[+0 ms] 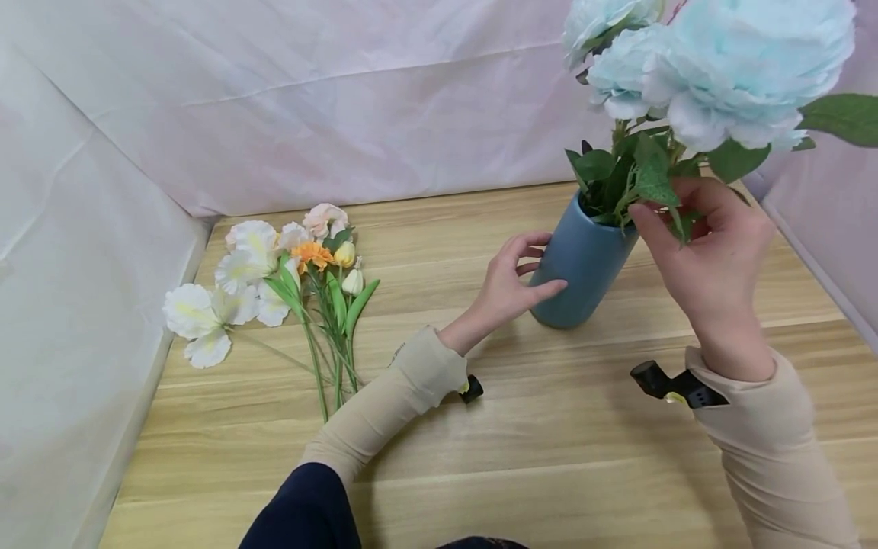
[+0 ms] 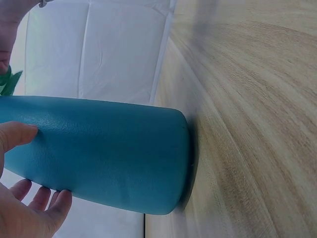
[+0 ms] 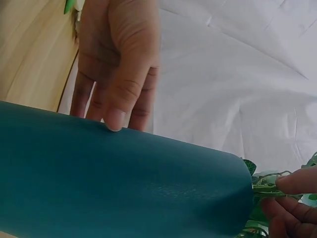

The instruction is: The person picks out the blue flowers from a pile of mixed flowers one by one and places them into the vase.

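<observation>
A blue vase (image 1: 583, 263) stands on the wooden table with several pale blue peonies (image 1: 734, 69) and green leaves rising from its mouth. My left hand (image 1: 511, 286) holds the vase's left side, thumb across the front and fingers behind. In the left wrist view, thumb and fingertips touch the vase wall (image 2: 104, 153). At the rim, my right hand (image 1: 720, 244) pinches a green peony stem (image 3: 265, 189) between thumb and fingers. Leaves partly cover those fingertips in the head view. The stem ends inside the vase are hidden.
Left on the table lies a bunch of loose flowers: white irises (image 1: 199, 313), an orange daisy (image 1: 313, 255), pale tulips (image 1: 353, 280) and a pink bloom (image 1: 325, 219). White cloth walls (image 1: 343, 114) enclose the table (image 1: 549, 457) at the back and sides.
</observation>
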Action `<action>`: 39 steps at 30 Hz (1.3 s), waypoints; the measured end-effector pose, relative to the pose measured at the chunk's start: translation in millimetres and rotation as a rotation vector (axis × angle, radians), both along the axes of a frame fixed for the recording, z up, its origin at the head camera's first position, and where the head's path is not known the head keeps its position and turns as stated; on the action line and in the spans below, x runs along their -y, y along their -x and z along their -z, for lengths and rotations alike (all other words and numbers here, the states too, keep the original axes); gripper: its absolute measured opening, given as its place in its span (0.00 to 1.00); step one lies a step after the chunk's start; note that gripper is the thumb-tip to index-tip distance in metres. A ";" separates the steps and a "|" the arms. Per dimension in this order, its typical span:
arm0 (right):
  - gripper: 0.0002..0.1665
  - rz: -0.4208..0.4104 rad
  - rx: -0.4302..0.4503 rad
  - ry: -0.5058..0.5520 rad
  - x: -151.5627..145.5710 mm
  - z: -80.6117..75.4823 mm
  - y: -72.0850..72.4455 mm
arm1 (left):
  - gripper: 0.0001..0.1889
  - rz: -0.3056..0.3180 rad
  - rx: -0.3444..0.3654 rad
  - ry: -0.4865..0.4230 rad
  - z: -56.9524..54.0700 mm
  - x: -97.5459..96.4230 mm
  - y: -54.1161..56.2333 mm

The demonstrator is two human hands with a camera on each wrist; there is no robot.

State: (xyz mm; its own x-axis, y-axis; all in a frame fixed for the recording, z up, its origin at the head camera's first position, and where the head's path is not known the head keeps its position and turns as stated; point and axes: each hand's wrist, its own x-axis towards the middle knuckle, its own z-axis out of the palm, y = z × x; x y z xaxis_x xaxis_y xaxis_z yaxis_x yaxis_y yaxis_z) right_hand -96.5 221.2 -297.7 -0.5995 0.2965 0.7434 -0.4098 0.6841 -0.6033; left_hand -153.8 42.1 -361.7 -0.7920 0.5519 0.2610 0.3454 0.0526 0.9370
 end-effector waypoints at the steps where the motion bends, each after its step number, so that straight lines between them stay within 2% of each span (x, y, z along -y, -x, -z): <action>1: 0.09 -0.002 -0.002 -0.003 -0.3 1.5 0.2 | 0.30 0.000 -0.001 -0.001 -0.1 0.1 0.0; 8: 0.08 -0.031 -0.006 -0.016 -0.8 7.8 2.6 | 0.29 -0.004 -0.009 -0.002 0.0 -0.4 0.8; 13: 0.08 -0.002 0.002 -0.033 0.3 8.3 3.4 | 0.29 -0.008 -0.016 0.004 -0.5 -0.1 1.0; 21: 0.08 0.065 0.096 -0.074 1.6 4.2 2.5 | 0.29 -0.006 -0.019 -0.003 -1.8 0.9 -0.6; 25: 0.08 0.054 0.091 -0.056 2.0 7.6 1.2 | 0.29 -0.002 -0.015 -0.002 0.6 0.7 0.1; 29: 0.10 0.035 0.019 0.026 3.6 15.8 -1.6 | 0.30 -0.003 -0.017 -0.014 13.4 -2.6 6.1; 33: 0.14 0.017 -0.063 0.184 6.9 28.9 -2.4 | 0.31 -0.020 -0.025 -0.023 29.5 -5.6 14.5; 36: 0.16 -0.025 -0.126 0.293 7.4 40.8 -4.0 | 0.31 -0.022 -0.034 -0.024 31.9 -6.2 16.1; 39: 0.15 -0.058 -0.163 0.357 8.1 50.4 -7.0 | 0.31 -0.019 -0.036 -0.033 31.9 -6.0 15.9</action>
State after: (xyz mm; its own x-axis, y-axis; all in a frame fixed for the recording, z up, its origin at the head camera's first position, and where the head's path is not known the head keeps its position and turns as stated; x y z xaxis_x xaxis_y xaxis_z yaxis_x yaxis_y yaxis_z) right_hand -89.5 213.2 -348.1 -0.5057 0.5224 0.6866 -0.5514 0.4164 -0.7229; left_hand -169.7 48.0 -393.6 -0.7919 0.5274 0.3078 0.3785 0.0283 0.9252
